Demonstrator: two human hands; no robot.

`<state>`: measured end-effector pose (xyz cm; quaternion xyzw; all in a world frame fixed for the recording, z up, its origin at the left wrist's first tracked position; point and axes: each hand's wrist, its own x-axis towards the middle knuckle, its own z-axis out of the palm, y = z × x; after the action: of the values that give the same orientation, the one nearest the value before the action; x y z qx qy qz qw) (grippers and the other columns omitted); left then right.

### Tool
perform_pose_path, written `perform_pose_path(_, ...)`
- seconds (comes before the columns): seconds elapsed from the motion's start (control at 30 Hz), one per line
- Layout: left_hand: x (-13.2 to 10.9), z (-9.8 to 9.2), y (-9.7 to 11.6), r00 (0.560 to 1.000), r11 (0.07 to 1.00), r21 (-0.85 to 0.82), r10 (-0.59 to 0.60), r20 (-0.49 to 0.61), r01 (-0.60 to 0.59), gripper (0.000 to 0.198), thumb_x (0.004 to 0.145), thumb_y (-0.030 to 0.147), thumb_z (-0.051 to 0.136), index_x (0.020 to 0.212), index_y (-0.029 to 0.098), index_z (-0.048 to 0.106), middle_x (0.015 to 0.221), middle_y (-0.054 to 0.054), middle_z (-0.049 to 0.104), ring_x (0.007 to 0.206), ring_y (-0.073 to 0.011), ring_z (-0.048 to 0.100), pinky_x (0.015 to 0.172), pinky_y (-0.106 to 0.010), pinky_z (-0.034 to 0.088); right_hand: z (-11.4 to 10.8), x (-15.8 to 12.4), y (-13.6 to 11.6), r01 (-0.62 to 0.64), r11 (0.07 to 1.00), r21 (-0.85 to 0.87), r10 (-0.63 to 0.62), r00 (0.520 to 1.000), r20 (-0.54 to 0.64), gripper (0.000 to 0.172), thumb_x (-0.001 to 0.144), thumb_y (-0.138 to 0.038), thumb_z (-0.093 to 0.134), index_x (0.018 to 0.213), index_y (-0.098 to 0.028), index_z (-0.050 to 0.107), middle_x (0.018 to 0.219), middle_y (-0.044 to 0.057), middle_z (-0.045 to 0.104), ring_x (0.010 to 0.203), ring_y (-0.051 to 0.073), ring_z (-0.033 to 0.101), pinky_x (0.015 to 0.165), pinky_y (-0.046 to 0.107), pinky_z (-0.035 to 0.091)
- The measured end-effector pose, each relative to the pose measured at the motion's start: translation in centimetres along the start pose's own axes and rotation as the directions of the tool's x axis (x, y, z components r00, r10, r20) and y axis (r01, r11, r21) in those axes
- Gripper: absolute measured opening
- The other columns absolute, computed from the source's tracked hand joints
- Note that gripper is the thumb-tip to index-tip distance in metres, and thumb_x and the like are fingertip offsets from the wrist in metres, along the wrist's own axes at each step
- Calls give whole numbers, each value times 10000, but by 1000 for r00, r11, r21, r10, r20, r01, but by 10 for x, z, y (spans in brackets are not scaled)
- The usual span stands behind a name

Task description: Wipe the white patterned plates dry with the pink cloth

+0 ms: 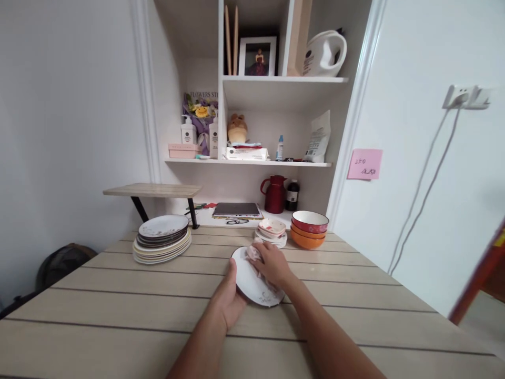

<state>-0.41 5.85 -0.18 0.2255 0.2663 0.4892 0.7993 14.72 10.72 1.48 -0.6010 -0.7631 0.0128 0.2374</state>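
Note:
A white plate (pixel 250 281) with a dark rim and a small printed pattern is tilted above the table. My left hand (pixel 229 300) grips its left edge, thumb on the face and the other fingers underneath. In my right hand (pixel 272 263) is a pale pinkish cloth (pixel 253 253), bunched and pressed against the plate's upper face. Part of the cloth is hidden under my fingers. Just behind the plate stands a stack of small dishes (pixel 272 229).
Stacked plates (pixel 163 226) stand at the left beside a small raised shelf (pixel 153 190). Orange and red bowls (pixel 309 239) are piled at the right. Behind lie a closed laptop (pixel 236 209) and glasses (pixel 238 221), near a red thermos jug (pixel 275 195) and a dark bottle (pixel 292 196).

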Motion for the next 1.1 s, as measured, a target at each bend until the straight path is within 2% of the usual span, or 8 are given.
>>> perform_pose_path(0.2,1,0,1,996,999,-33,14,-85,-17,596,851,551,493,1292,152,540,1286,-137,618,1139,-268,605,974,-408,476,-22,-16,25,-81,988,-130,113,958,263,376,760,-327,606,1116,-209,573,1096,112,627,955,254,578,696,289,349)
perform_pose_path(0.37,4,-3,-1,998,999,-39,37,-42,-38,629,860,604,415,1280,159,557,1275,-135,626,1163,-273,590,980,-421,469,-39,-32,4,136,990,40,-139,878,458,287,707,-336,640,977,-236,634,987,54,669,872,229,580,671,277,350)
perform_pose_path(0.43,3,-3,-2,1000,999,-48,23,11,-23,685,854,644,362,1277,144,563,1266,-150,629,1182,-278,577,986,-422,464,-37,-35,-11,207,963,172,-264,853,450,252,730,-323,615,966,-233,625,966,38,659,860,214,567,692,277,362)
perform_pose_path(0.53,1,-1,-3,998,999,-53,0,69,3,734,843,672,336,1287,131,558,1261,-165,628,1199,-282,564,999,-416,452,-23,-32,-29,258,914,312,-349,894,283,285,747,-285,602,1024,-217,585,1016,41,610,913,205,539,780,287,383)
perform_pose_path(0.7,-1,2,-5,997,998,-51,41,61,-38,689,854,638,368,1331,165,521,1268,-152,627,1206,-263,561,1022,-404,433,5,-10,-34,213,927,309,-226,974,5,299,797,-275,584,1092,-229,569,1125,59,543,1024,210,497,874,312,377)
perform_pose_path(0.8,-2,3,-5,998,997,-49,63,14,-62,659,845,620,418,1335,190,517,1281,-140,621,1198,-269,567,1018,-416,438,10,0,-20,97,978,187,-87,994,-59,384,839,-348,565,1211,-257,544,1261,86,508,1148,250,454,921,351,347)
perform_pose_path(0.97,-2,3,-3,998,996,-64,54,-34,-56,627,852,583,451,1303,157,540,1270,-148,627,1191,-275,573,997,-422,462,-3,-2,11,-101,995,3,100,987,123,503,874,-423,506,1350,-284,421,1259,89,573,1160,273,504,868,358,363)
perform_pose_path(1.1,-3,4,-1,994,994,-78,69,-84,-76,602,858,565,460,1288,152,548,1257,-143,637,1162,-271,594,976,-421,482,-21,-13,16,-71,980,-188,122,952,279,472,801,-372,576,1252,-250,513,1186,106,622,1059,275,577,783,322,390)
